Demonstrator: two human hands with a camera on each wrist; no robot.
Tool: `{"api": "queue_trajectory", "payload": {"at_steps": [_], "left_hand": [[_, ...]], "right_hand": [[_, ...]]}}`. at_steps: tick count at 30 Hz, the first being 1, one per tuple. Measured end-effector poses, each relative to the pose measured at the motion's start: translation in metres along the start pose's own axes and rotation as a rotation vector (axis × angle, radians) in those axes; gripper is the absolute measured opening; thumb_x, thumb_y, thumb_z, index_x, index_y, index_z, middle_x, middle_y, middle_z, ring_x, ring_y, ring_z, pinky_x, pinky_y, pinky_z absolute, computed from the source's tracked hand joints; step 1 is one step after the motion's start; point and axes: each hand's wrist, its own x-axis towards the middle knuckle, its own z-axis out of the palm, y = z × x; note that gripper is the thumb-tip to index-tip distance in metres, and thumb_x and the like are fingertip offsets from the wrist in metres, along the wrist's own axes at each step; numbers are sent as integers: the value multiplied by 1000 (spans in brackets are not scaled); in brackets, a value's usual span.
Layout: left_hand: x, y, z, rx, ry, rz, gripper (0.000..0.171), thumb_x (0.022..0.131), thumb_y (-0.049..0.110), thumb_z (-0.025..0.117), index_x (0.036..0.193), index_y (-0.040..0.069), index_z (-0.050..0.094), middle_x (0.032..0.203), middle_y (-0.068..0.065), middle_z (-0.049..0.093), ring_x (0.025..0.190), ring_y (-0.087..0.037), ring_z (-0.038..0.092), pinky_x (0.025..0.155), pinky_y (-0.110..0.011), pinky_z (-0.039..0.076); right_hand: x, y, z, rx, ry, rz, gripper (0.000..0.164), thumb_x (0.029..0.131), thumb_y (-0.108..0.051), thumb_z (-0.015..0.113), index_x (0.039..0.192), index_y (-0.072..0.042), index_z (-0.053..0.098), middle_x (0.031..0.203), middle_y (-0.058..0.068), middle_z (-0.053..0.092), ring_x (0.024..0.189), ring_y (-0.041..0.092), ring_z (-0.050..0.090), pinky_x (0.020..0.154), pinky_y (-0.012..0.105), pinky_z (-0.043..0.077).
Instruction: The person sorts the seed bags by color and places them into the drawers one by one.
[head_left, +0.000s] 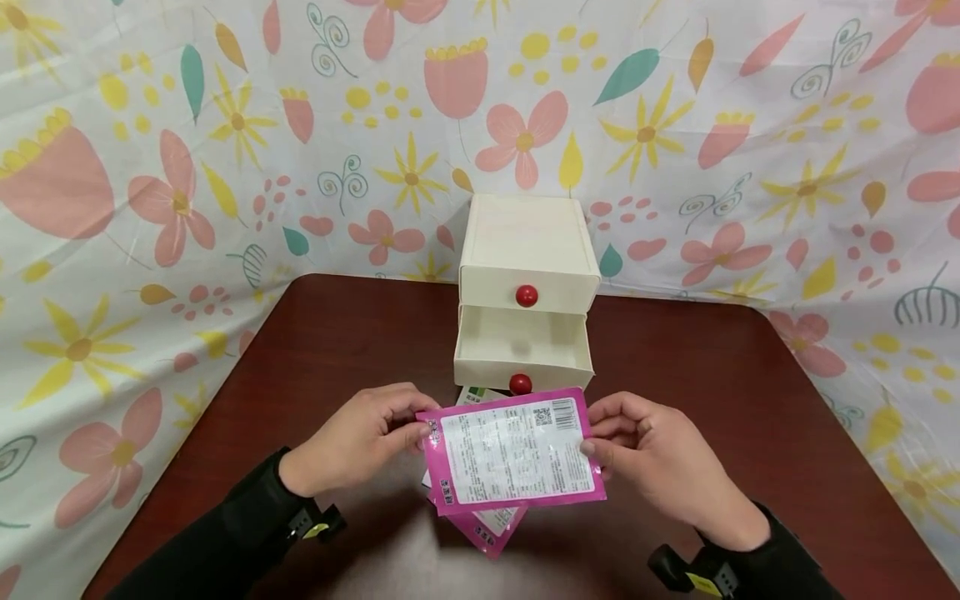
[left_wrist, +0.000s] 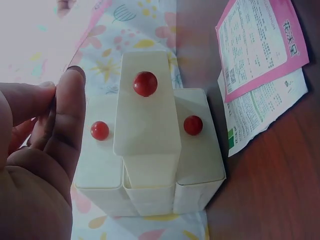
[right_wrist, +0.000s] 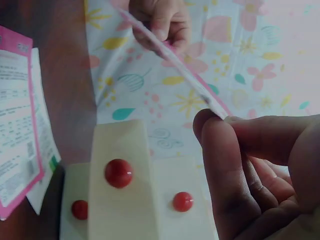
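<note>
Both hands hold up a pink packet (head_left: pixel 510 450) with a white printed label and barcode facing the head camera. The left hand (head_left: pixel 360 437) pinches its left edge between thumb and fingers. At the opposite edge, the right hand (head_left: pixel 660 454) has a similar pinch. In the right wrist view the packet (right_wrist: pixel 175 62) appears nearly edge-on, stretched between the two hands. Below it on the table lie a second pink packet (left_wrist: pixel 257 47) and a white-and-green packet (left_wrist: pixel 270 107), overlapping; the held packet hides most of both in the head view.
Behind the packets stands a cream drawer box (head_left: pixel 528 233) with red knobs. Its middle drawer (left_wrist: pixel 147 110) is pulled out, and the head view shows bare floor inside. The dark brown table (head_left: pixel 360 333) meets a flower-print cloth (head_left: pixel 300 150) at the back and sides.
</note>
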Motion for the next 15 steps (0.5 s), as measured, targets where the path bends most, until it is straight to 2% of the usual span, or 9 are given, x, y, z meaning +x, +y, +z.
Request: {"api": "queue_trajectory", "payload": {"at_steps": [6, 10, 15], "left_hand": [[4, 3, -2, -5, 15, 27, 19, 94, 14, 71, 110, 23, 67, 95, 11, 62, 78, -12, 61, 65, -29, 55], [5, 3, -1, 6, 24, 71, 15, 94, 14, 70, 105, 23, 66, 92, 11, 60, 77, -12, 58, 61, -27, 51], [6, 3, -2, 47, 52, 132, 10, 95, 17, 70, 99, 25, 68, 88, 13, 59, 73, -11, 55, 57, -26, 46]], "right_hand": [[-6, -13, -6, -192, 105, -149, 17, 84, -19, 83, 94, -22, 70, 80, -15, 69, 64, 9, 63, 52, 26, 49], [-10, -20, -9, -260, 180, -278, 22, 82, -14, 84, 90, -30, 72, 76, -18, 65, 57, 6, 57, 48, 22, 44], [-15, -30, -14, -316, 242, -424, 35, 77, -5, 86, 91, -34, 74, 77, -21, 63, 58, 0, 52, 50, 16, 40]]}}
